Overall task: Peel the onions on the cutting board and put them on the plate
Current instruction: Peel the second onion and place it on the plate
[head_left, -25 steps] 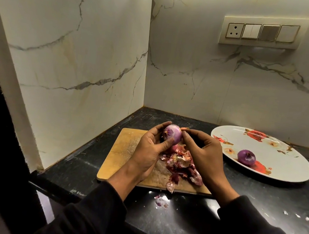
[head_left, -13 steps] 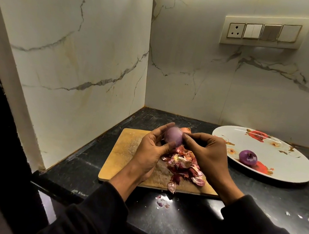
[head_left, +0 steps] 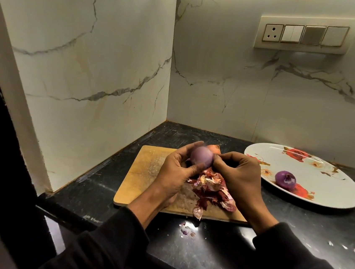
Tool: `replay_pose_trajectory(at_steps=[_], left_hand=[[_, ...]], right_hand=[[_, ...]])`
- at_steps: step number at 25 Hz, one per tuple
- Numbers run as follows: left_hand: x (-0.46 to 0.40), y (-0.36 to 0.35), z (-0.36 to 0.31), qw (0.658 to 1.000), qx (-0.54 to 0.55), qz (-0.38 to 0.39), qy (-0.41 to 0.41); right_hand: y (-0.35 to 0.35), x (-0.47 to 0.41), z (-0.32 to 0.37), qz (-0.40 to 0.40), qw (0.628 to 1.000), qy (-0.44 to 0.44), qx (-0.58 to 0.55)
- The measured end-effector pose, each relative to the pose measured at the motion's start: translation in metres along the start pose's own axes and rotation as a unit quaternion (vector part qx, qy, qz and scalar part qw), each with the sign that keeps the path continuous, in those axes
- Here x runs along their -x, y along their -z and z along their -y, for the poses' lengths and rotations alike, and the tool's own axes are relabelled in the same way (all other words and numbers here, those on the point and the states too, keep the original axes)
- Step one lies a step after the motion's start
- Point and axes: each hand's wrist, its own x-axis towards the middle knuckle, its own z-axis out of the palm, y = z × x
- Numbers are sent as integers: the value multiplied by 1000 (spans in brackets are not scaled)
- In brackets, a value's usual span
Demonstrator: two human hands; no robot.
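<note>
Onion (head_left: 201,158) held above cutting board (head_left: 146,175); left hand (head_left: 175,173) fingers curl round it; right hand (head_left: 237,175) fingers pinch its right side.

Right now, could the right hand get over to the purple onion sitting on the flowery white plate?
Probably yes. The right hand is busy at the pale purple peeled onion that the left hand holds, but nothing stands between it and the dark purple onion on the flowered white oval plate.
</note>
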Motion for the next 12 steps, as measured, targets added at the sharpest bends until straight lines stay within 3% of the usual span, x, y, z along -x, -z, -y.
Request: replay_pose_trajectory(at_steps=[5,12], left_hand=[[-1,2,2,1000,-7,-4,-2],[-2,3,5,999,-49,5,-12]], right_hand=[[2,0,2,26,999,-11,-15],[-2,2,3,-2,999,10,44]])
